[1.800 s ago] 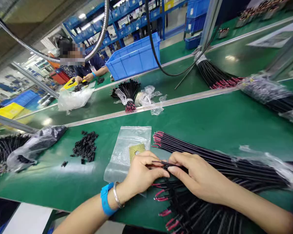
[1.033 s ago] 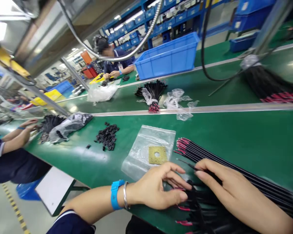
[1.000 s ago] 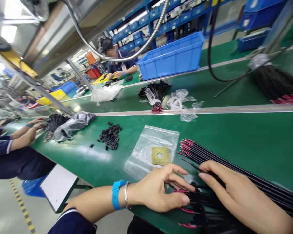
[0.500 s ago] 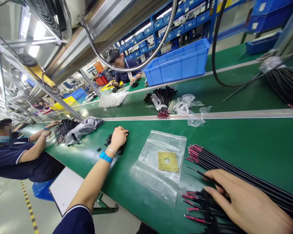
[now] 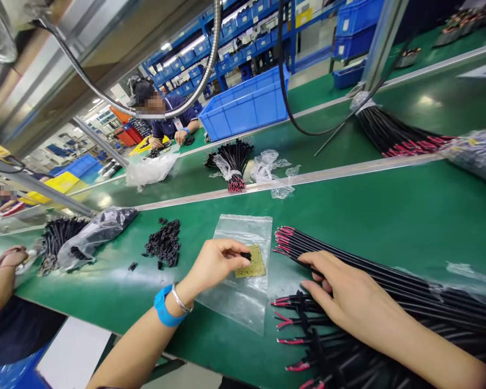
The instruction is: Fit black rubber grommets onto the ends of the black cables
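Tabletop (image 5: 368,205), green, is seen in the head view. A small black part (image 5: 247,255) is pinched between thumb and fingertips by the left hand (image 5: 216,266), over a yellow square plate (image 5: 257,265) lying on a clear bag (image 5: 243,310). A black cable (image 5: 309,266) is held in the curled fingers of the right hand (image 5: 344,292); its thumb tip is set apart, and the inner grip is partly hidden. Straight red-tipped cables (image 5: 348,258) are laid beside that hand; splayed cables (image 5: 319,343) are located below. A black pile (image 5: 164,243) is positioned left of the bag.
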Available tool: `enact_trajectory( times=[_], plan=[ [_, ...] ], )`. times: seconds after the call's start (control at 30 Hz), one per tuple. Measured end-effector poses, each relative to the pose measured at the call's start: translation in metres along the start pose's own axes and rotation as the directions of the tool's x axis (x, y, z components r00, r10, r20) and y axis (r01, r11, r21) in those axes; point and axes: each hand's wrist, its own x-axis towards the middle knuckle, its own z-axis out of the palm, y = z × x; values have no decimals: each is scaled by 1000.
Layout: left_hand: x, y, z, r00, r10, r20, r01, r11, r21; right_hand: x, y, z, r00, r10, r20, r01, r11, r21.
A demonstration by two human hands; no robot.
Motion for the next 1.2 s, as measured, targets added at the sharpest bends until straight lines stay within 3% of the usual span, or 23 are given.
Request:
enact_trajectory(
  times=[0.07,0.17,0.3,0.37,0.47,0.5,0.57,0.63,0.7,0.77,0.97,1.1,1.2],
  plan=[
    [0,5,10,996,74,52,-74,997,14,2,-2,-3,999,-12,-34,12,1000,-4],
    [-2,7,18,966,255,26,-256,951,174,5,-5,-5,999,-6,-50,6,1000,-13],
    [-8,4,26,851,516,100,-480,686,546,4,-6,-5,999,5,-46,-6,1000,-4],
    [-10,2,28,844,511,163,-482,589,648,3,-6,-4,998,-3,-66,3,1000,-7],
    [-9,0,29,881,444,164,-430,607,668,2,-7,-5,997,-11,-76,12,1000,9],
    [-9,0,30,894,424,143,-410,652,638,2,-8,-6,998,-12,-66,13,1000,25],
    [-8,2,34,943,331,44,-314,835,452,3,-9,-7,999,-7,-32,9,998,64],
    [-7,5,40,987,146,-72,-142,988,67,5,-9,-8,1000,3,-3,-2,995,96],
    [-7,9,47,994,-34,-100,4,956,-293,6,-9,-8,1000,12,4,-12,994,112],
    [-8,15,53,990,-105,-97,52,896,-441,7,-9,-8,1000,16,-4,-16,992,128],
    [-13,23,58,985,-146,-91,85,871,-483,5,-9,-7,999,27,-29,-22,989,150],
    [-19,21,60,997,-71,-37,45,879,-474,6,-12,-10,999,37,-14,-33,980,198],
    [-18,22,64,997,-76,33,81,802,-592,7,-14,-15,998,62,13,-63,969,237]
  ],
)
